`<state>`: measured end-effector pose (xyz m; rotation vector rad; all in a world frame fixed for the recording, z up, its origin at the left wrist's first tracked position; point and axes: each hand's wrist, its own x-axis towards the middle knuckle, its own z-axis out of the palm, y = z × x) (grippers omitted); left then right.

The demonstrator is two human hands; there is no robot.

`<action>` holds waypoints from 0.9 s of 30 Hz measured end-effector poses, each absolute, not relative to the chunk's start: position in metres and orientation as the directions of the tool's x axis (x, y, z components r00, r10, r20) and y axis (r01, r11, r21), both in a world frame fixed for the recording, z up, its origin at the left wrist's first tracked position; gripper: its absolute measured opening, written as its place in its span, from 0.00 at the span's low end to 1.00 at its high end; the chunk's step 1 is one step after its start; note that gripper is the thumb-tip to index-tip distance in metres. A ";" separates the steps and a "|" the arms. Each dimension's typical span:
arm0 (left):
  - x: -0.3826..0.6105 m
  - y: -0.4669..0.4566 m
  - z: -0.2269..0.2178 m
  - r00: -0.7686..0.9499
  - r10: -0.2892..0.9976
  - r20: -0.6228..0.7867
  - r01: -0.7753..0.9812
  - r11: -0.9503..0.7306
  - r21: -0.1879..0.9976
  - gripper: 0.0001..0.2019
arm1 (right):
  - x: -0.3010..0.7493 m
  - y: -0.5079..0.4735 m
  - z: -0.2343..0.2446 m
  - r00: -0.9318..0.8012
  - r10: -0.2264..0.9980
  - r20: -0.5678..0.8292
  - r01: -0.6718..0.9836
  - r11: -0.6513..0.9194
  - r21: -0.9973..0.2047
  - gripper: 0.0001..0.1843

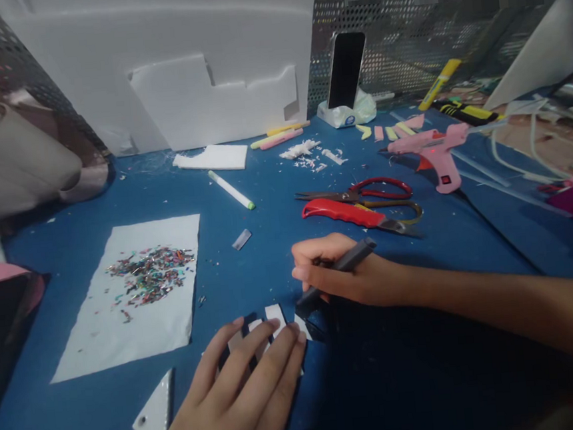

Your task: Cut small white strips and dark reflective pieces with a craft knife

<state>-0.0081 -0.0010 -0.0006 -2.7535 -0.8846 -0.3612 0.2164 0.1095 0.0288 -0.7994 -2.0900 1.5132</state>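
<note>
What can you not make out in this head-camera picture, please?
1. Small white flat piece with dark stripes, head view: mostly covered by the left hand lying flat on it, so its outline is unclear.
2. Dark grey marker pen in the right hand: its tip is lost in shadow, so contact with the piece cannot be told.
3. Top right corner, behind the perforated metal screen: blurred into blocks.
4. Black phone: screen dark.

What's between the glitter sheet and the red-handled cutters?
Head view: a small pale strip on the blue tabletop, between the glitter sheet and the red-handled cutters.
</note>
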 end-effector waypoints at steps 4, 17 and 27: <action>-0.008 -0.001 0.000 0.786 0.538 0.303 0.596 -0.790 -0.142 0.30 | 0.215 0.110 0.028 -0.744 0.668 0.002 0.198 0.223 -0.955 0.16; -0.007 -0.003 -0.005 0.764 0.559 0.321 0.614 -0.783 -0.096 0.30 | 0.216 0.110 0.027 -0.762 0.647 -0.015 0.190 0.202 -0.961 0.16; -0.006 -0.003 -0.003 0.740 0.579 0.342 0.635 -0.769 -0.072 0.29 | 0.217 0.110 0.026 -0.777 0.629 -0.028 0.187 0.187 -0.964 0.17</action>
